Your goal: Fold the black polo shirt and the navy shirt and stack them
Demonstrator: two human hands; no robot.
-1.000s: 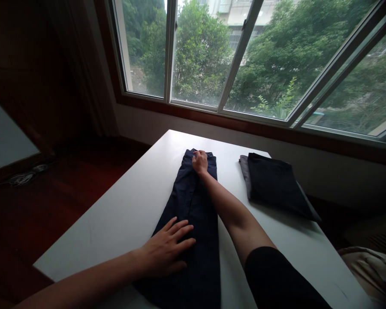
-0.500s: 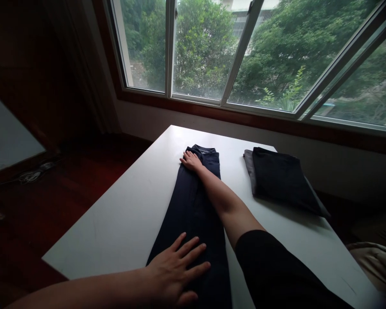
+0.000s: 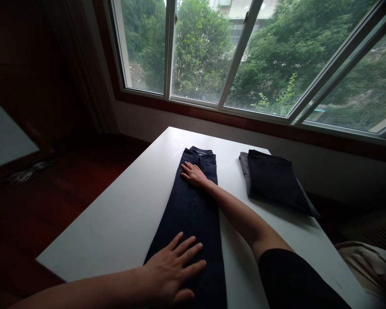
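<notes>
A pair of dark navy trousers lies lengthwise on a white table, its waistband at the far end and its lower part running out of view at the bottom. My right hand rests on the trousers just below the waistband, palm down with the fingers stretched out. Closer to me, my left hand lies flat on the trouser legs, fingers spread. Neither hand grips the cloth.
Folded dark clothes, black over grey, lie at the table's right edge. A window stands beyond the table. Cables lie on the dark red floor at left. Beige fabric shows at lower right.
My right hand has slid a little toward me, down from the waistband. My left hand stays spread on the trouser legs. The view has shifted slightly.
</notes>
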